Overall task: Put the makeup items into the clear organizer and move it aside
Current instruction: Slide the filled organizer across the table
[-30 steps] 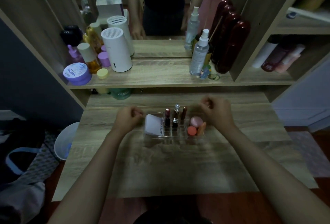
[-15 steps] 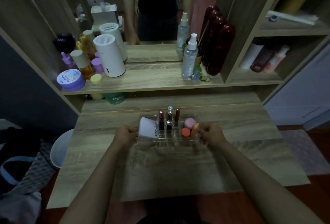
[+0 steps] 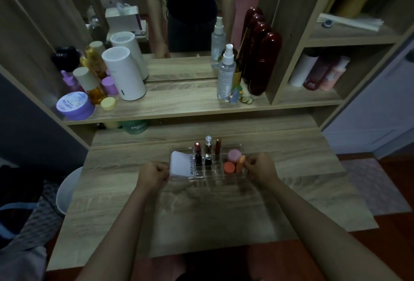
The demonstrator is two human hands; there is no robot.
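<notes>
- Dim wooden vanity table (image 3: pixel 201 213), mirror shelf behind.
- Our left hand (image 3: pixel 152 174) and right hand (image 3: pixel 261 169) were curled shut on opposite ends of the clear organizer (image 3: pixel 208 174), mid-table.
- We judged it stiff, slick, light; upright lipsticks (image 3: pixel 198 156) could tip, so end walls looked safest.

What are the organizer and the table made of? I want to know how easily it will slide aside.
The organizer looks like clear hard plastic, probably acrylic: the table's grain shows through its walls, and the edges catch thin glints. The table looks like wood or a wood-pattern laminate with a smooth matte finish: even grey-brown grain, no gloss. The picture cannot settle which.
</notes>
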